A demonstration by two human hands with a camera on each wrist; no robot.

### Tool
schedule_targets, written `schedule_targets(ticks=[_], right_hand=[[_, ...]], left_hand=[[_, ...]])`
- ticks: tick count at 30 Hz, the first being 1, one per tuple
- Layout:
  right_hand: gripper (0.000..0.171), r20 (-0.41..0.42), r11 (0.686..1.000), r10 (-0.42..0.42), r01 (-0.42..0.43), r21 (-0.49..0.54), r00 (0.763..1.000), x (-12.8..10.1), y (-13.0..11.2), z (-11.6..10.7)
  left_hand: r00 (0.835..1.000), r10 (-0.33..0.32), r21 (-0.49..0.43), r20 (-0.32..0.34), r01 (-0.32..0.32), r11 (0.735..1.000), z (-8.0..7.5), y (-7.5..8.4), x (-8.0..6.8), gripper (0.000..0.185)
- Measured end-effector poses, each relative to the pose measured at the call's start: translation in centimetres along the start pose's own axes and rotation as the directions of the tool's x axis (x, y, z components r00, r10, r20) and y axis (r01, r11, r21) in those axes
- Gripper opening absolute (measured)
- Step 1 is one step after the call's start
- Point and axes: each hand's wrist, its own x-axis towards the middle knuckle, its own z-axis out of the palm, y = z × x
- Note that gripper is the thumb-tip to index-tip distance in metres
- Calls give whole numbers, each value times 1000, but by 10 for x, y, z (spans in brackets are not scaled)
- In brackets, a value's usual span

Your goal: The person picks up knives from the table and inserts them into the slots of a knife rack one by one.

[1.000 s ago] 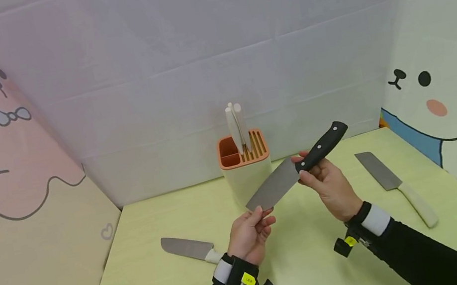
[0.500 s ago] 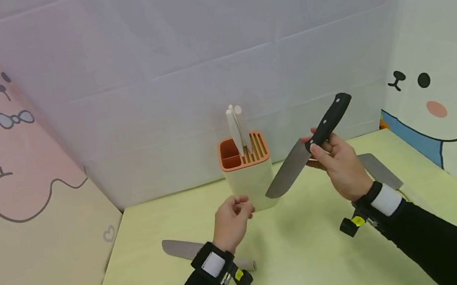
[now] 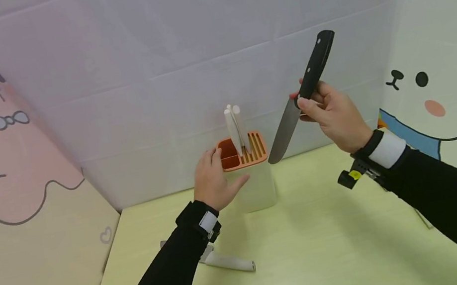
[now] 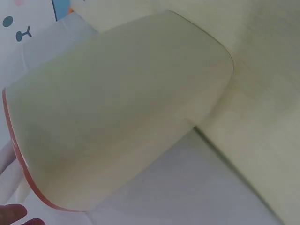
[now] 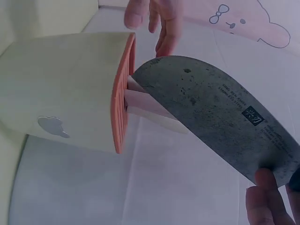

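Observation:
In the head view my right hand grips a kitchen knife near where its black handle meets the blade. The handle leans up and the tip points down, just right of the knife block's orange top. The right wrist view shows this blade, wide and spotted, with its tip overlapping the slotted end. My left hand is at the left side of the cream knife block, fingers extended at the rim and thumb spread across its front. Several white-handled utensils stand in the block.
A white-handled knife lies on the pale yellow table, its blade mostly hidden by my left forearm. My right forearm covers most of another knife on the right. A white sheet hangs behind the block.
The left hand has left the blade tip and moved forward to the block's left side. The right hand has raised the black-handled knife and turned it steeper, tip down, beside the block's top.

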Motion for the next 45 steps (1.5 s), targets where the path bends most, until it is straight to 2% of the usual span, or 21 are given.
schedule_targets(ticks=[3,6,11,18,26,36,45], right_hand=[[48,-6,999,-24,24,-31,1000,11,-5,8],[48,-5,997,-49,48,-60,999,19,-3,18],[45,15,986,-93,94,-138,996,30,6,33],[40,46,958,-144,151,-246,989,41,12,38],[37,54,950,-123,133,-281,991,46,15,36],[32,62,943,-103,117,-312,993,49,22,41],[36,97,938,-44,75,-338,994,55,34,46]], left_hand=[[997,-24,89,80,17,996,5,2,10,100],[985,-62,164,159,35,986,9,3,16,104],[962,-121,178,243,79,981,16,6,17,103],[962,-119,179,247,76,981,20,9,15,91],[954,-113,222,276,51,974,15,19,16,84],[968,-62,220,243,7,975,23,23,23,84],[975,-43,223,220,-7,975,22,24,24,82]])
